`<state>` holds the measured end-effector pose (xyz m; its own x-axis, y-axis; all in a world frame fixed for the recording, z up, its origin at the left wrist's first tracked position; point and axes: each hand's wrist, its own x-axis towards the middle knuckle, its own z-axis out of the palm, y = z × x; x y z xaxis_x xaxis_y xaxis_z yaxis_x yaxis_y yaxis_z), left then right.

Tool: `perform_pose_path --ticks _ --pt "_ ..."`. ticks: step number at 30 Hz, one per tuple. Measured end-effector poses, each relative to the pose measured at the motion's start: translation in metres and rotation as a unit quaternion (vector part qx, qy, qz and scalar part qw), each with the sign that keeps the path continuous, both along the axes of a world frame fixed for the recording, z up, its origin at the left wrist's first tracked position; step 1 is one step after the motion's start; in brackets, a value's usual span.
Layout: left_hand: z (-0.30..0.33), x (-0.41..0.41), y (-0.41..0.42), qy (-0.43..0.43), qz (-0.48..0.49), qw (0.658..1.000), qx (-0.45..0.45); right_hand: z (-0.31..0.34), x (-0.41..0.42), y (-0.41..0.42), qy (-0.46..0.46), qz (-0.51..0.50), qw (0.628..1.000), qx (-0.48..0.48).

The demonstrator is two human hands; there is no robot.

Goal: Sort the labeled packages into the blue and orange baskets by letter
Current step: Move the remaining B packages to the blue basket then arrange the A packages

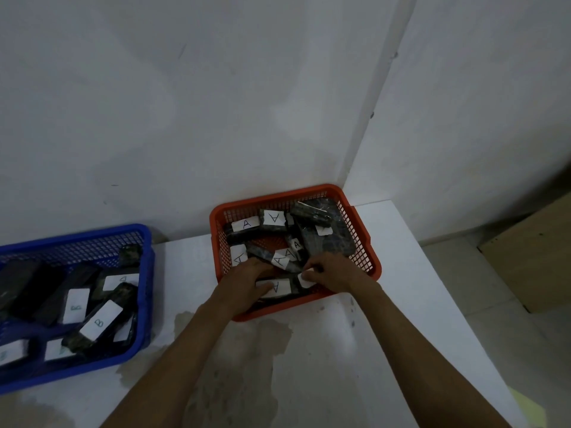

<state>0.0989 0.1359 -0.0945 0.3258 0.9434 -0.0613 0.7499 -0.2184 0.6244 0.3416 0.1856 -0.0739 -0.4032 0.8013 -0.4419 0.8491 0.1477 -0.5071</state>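
- A white table (401, 304) is set into a corner of pale plastered walls (185, 103); brownish stains (265, 350) are spread over its near middle.
- An orange basket (364, 239) is placed in the corner, filled with dark packages (309, 211) labelled A.
- A blue basket (145, 291) is seen at the left, well apart, holding dark packages labelled B (99, 319).
- Both hands are reached into the orange basket's near side: the left hand (247, 282) is laid over an A package (278, 287), and a white label (304, 281) is pinched by the right hand (333, 273).
- A tan box (531, 257) is seen on the floor at the right.
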Motion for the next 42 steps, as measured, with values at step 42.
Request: perform_pose_path --ticks 42 --pt "0.003 0.018 0.000 -0.104 0.046 0.991 -0.065 0.014 0.074 0.007 -0.023 0.022 0.992 0.123"
